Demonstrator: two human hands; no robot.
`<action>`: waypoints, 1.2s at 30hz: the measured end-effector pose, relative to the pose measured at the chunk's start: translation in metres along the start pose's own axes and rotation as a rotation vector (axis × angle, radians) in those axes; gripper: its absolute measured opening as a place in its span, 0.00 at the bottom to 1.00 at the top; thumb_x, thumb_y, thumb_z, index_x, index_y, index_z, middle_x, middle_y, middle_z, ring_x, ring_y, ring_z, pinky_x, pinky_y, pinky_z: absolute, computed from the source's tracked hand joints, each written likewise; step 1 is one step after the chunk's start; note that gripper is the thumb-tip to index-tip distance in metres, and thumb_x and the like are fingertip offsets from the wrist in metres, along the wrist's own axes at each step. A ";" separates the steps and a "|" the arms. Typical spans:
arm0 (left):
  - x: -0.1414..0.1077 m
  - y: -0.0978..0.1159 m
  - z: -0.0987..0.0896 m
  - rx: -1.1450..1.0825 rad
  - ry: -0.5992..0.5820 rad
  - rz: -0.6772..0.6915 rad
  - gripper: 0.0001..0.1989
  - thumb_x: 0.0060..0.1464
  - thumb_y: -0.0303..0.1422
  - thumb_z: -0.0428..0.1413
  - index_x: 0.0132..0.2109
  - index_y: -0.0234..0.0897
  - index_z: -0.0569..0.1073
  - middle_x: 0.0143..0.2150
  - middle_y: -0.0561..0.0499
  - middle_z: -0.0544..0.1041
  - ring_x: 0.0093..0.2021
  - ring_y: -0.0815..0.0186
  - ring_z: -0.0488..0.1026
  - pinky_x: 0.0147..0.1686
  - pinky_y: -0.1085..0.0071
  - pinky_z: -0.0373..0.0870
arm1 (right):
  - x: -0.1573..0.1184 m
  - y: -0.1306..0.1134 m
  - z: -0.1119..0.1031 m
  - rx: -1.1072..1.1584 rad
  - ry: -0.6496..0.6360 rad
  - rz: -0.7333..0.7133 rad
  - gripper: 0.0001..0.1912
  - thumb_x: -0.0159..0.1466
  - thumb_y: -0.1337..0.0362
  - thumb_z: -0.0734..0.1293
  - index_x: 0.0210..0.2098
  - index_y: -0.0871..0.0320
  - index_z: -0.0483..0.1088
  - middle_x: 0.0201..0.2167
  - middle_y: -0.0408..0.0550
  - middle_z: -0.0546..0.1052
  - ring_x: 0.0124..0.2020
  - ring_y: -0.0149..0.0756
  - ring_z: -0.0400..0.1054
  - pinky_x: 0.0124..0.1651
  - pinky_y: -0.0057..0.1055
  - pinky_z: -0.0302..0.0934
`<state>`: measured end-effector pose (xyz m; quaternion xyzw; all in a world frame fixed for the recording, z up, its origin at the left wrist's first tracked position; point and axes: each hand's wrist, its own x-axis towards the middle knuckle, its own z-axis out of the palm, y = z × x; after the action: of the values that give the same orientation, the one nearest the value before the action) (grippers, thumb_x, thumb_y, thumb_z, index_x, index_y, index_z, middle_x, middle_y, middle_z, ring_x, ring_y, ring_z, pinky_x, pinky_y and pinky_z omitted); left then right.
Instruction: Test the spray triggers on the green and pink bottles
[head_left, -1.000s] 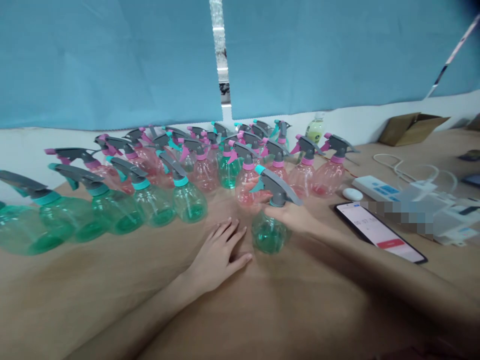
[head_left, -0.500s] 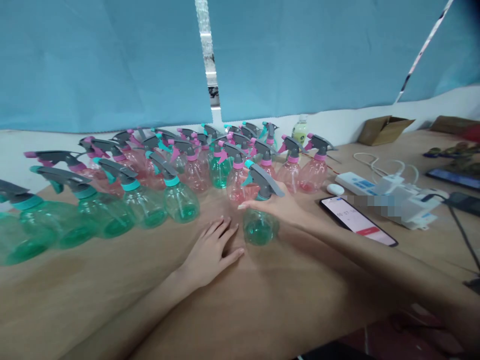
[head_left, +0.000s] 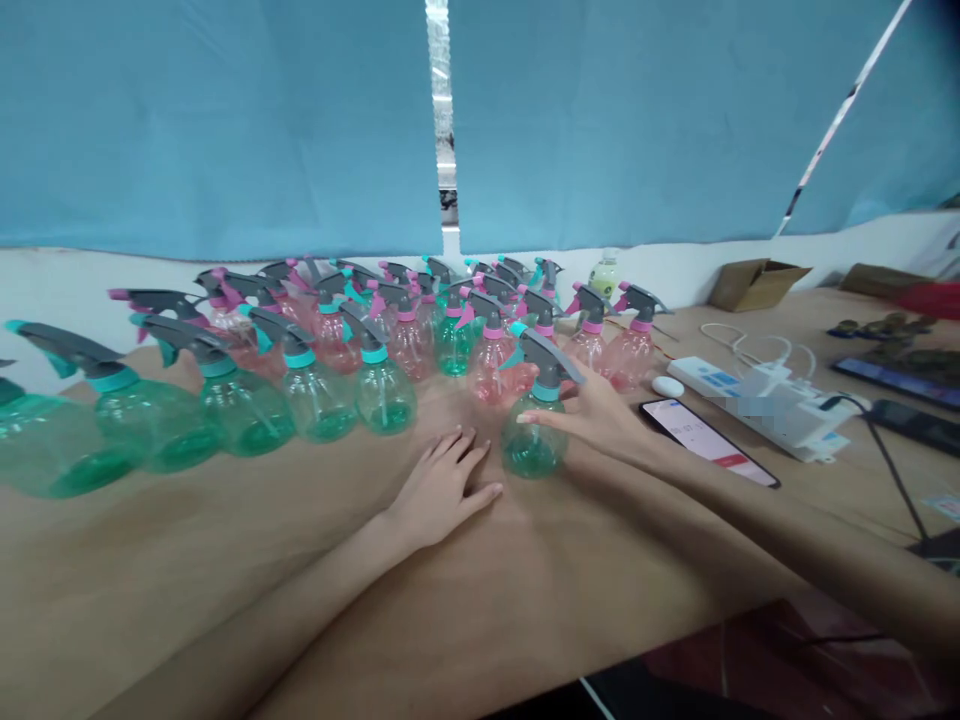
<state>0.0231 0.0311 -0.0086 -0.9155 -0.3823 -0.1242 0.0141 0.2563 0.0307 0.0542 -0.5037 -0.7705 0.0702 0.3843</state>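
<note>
My right hand [head_left: 589, 415] is wrapped round the upper part of a green spray bottle [head_left: 534, 455] with a grey and teal trigger head, upright on the brown table [head_left: 450, 620]. Its thumb lies across the near side; the other fingers are mostly hidden behind the bottle. Flat on the table to the left of that bottle, my left hand [head_left: 446, 487] has its fingers spread and holds nothing. A row of green spray bottles [head_left: 386, 400] stands to the left, and pink spray bottles [head_left: 493, 368] stand just behind the held one.
On the right lie a phone [head_left: 709, 440], a white oval object [head_left: 667, 387] and a white power strip [head_left: 757, 405] with cables. Further back are an open cardboard box [head_left: 757, 285] and a capped bottle [head_left: 604, 272]. A blue sheet [head_left: 300, 130] hangs behind.
The view has shifted, moving most things right in the picture. My right thumb now sits lower on the green bottle, across its upper body. My left hand remains flat on the table.
</note>
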 end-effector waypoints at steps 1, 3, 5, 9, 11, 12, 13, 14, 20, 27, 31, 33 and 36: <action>0.000 0.001 0.001 0.001 0.012 0.000 0.28 0.58 0.48 0.45 0.58 0.34 0.61 0.60 0.42 0.60 0.60 0.53 0.52 0.56 0.56 0.49 | -0.004 0.000 -0.001 -0.091 0.029 0.001 0.30 0.49 0.43 0.66 0.44 0.56 0.63 0.33 0.47 0.70 0.32 0.39 0.64 0.30 0.35 0.60; -0.002 0.002 0.001 0.008 0.034 -0.011 0.28 0.58 0.48 0.45 0.57 0.33 0.63 0.59 0.40 0.61 0.60 0.52 0.54 0.55 0.57 0.51 | -0.011 -0.002 -0.001 -0.252 0.076 -0.017 0.29 0.49 0.42 0.65 0.40 0.58 0.64 0.32 0.49 0.69 0.33 0.41 0.64 0.31 0.36 0.60; -0.004 0.004 0.001 0.016 0.048 -0.023 0.26 0.59 0.46 0.46 0.56 0.31 0.64 0.58 0.39 0.62 0.58 0.52 0.56 0.55 0.57 0.52 | -0.017 -0.004 0.001 -0.331 0.092 -0.012 0.28 0.51 0.41 0.63 0.38 0.58 0.64 0.31 0.50 0.70 0.32 0.42 0.65 0.32 0.37 0.60; -0.014 0.004 -0.005 0.017 0.057 -0.022 0.20 0.60 0.41 0.47 0.53 0.31 0.66 0.53 0.41 0.67 0.54 0.54 0.60 0.52 0.60 0.58 | -0.015 -0.009 0.011 -0.316 0.075 0.040 0.29 0.53 0.41 0.61 0.40 0.60 0.65 0.32 0.51 0.72 0.34 0.44 0.67 0.33 0.38 0.61; -0.022 0.000 -0.010 0.011 0.061 -0.016 0.18 0.59 0.39 0.47 0.51 0.32 0.67 0.51 0.42 0.68 0.52 0.56 0.63 0.50 0.61 0.60 | -0.007 -0.010 0.019 -0.291 0.075 0.038 0.31 0.52 0.41 0.62 0.43 0.61 0.64 0.35 0.53 0.73 0.36 0.45 0.68 0.35 0.39 0.62; -0.026 -0.002 -0.012 0.007 0.064 -0.014 0.17 0.59 0.38 0.47 0.50 0.33 0.67 0.50 0.43 0.69 0.51 0.57 0.63 0.49 0.61 0.61 | -0.002 -0.010 0.023 -0.275 0.074 0.030 0.31 0.52 0.42 0.63 0.44 0.61 0.64 0.36 0.54 0.73 0.37 0.45 0.69 0.36 0.40 0.62; -0.030 -0.004 -0.014 0.003 0.067 -0.012 0.16 0.59 0.38 0.47 0.49 0.33 0.68 0.49 0.44 0.69 0.50 0.57 0.64 0.49 0.62 0.61 | 0.005 -0.011 0.028 -0.253 0.073 0.021 0.31 0.53 0.43 0.63 0.45 0.61 0.63 0.37 0.54 0.73 0.38 0.45 0.69 0.37 0.40 0.63; -0.034 -0.006 -0.016 -0.002 0.071 -0.011 0.14 0.59 0.37 0.47 0.49 0.34 0.68 0.48 0.45 0.70 0.50 0.58 0.64 0.49 0.62 0.61 | 0.012 -0.011 0.034 -0.228 0.064 0.006 0.30 0.53 0.45 0.64 0.47 0.61 0.62 0.39 0.55 0.74 0.39 0.45 0.69 0.38 0.40 0.63; -0.042 -0.011 -0.019 -0.021 0.092 -0.031 0.11 0.59 0.33 0.48 0.47 0.35 0.69 0.46 0.46 0.71 0.49 0.59 0.65 0.48 0.62 0.62 | 0.057 -0.021 0.072 -0.124 0.015 -0.011 0.32 0.53 0.49 0.65 0.51 0.62 0.58 0.41 0.58 0.74 0.42 0.48 0.69 0.41 0.41 0.63; -0.042 -0.009 -0.017 -0.081 0.093 -0.042 0.12 0.58 0.33 0.49 0.47 0.35 0.69 0.47 0.46 0.71 0.51 0.57 0.65 0.49 0.60 0.63 | 0.083 -0.033 0.093 -0.133 -0.034 0.031 0.32 0.55 0.49 0.64 0.52 0.64 0.57 0.43 0.62 0.74 0.45 0.52 0.69 0.42 0.43 0.62; -0.042 -0.009 -0.017 -0.094 0.080 -0.054 0.12 0.58 0.33 0.49 0.48 0.36 0.68 0.48 0.46 0.71 0.52 0.57 0.64 0.49 0.60 0.62 | 0.087 -0.031 0.097 -0.125 -0.033 0.043 0.32 0.56 0.50 0.63 0.53 0.63 0.56 0.44 0.61 0.74 0.46 0.51 0.68 0.42 0.43 0.62; -0.043 -0.009 -0.017 -0.093 0.068 -0.055 0.12 0.58 0.32 0.49 0.49 0.35 0.68 0.48 0.46 0.70 0.52 0.58 0.63 0.50 0.61 0.62 | 0.086 -0.031 0.098 -0.125 -0.035 0.050 0.32 0.56 0.49 0.63 0.53 0.63 0.56 0.43 0.60 0.74 0.46 0.51 0.68 0.42 0.42 0.62; -0.043 -0.010 -0.016 -0.094 0.062 -0.059 0.13 0.57 0.32 0.50 0.49 0.35 0.68 0.49 0.46 0.70 0.52 0.58 0.63 0.50 0.61 0.61 | 0.083 -0.031 0.097 -0.137 -0.028 0.045 0.36 0.54 0.46 0.63 0.54 0.64 0.55 0.45 0.61 0.73 0.45 0.52 0.68 0.42 0.44 0.61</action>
<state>-0.0165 0.0059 -0.0036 -0.8992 -0.4023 -0.1710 -0.0209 0.1531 0.1111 0.0455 -0.5449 -0.7674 0.0329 0.3364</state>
